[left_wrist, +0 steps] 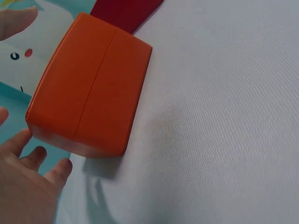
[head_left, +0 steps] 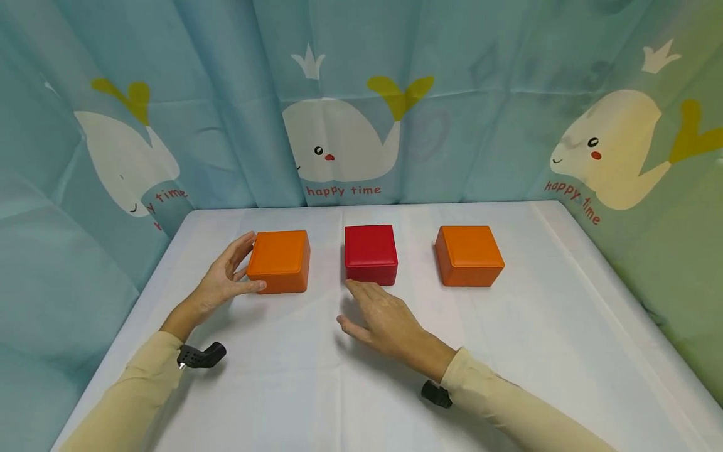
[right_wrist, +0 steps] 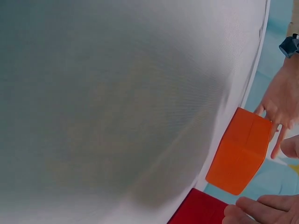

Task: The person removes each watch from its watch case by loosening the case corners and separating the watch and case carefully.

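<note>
On the left of the white table stands an orange box [head_left: 278, 254] with a smooth lid. My left hand [head_left: 223, 276] is at its left side, fingers spread behind the corner and thumb along the front edge. The left wrist view shows those fingers [left_wrist: 28, 161] beside the box's end, not wrapped round it. In the middle sits a red box [head_left: 370, 251]. My right hand [head_left: 386, 317] hovers just in front of it, fingertips overlapping its lower front edge in the head view, thumb held apart. Nothing is in this hand.
A second orange box [head_left: 469, 256] stands at the right. The white cloth-covered table [head_left: 542, 339] meets a blue curtain [head_left: 226, 125] with whale prints at the back and sides. Both wrists carry black camera mounts [head_left: 202, 355].
</note>
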{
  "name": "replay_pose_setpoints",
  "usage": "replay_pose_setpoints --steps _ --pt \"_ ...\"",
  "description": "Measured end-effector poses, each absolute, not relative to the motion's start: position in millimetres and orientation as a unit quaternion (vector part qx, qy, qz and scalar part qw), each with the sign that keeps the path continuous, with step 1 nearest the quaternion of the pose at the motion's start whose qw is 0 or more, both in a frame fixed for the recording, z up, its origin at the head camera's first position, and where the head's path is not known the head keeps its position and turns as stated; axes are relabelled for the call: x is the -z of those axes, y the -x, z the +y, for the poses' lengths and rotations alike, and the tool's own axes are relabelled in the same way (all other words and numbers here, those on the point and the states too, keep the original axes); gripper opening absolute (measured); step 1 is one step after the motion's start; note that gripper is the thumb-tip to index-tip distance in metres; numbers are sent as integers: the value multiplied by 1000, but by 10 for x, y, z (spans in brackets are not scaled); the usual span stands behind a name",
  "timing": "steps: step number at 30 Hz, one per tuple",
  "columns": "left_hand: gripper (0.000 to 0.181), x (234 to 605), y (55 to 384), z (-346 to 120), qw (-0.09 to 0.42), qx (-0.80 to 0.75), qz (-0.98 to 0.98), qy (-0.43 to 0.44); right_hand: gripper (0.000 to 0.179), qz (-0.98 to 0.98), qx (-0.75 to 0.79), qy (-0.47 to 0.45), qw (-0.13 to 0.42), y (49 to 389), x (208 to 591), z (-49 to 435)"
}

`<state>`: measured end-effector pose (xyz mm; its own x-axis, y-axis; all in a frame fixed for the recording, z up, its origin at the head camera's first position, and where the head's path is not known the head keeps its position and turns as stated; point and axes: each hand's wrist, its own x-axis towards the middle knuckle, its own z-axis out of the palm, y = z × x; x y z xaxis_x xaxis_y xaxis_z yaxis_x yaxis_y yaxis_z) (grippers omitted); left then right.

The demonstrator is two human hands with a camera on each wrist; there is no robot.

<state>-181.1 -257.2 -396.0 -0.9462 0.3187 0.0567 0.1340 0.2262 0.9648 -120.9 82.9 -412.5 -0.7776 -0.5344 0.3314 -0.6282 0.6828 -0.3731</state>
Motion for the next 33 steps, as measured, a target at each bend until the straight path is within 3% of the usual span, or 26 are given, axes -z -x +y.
replay_pose_setpoints --steps 33 --pt "115 4042 1967 -2556 90 -575 806 -107 64 -927 -221 -303 18 1563 4066 317"
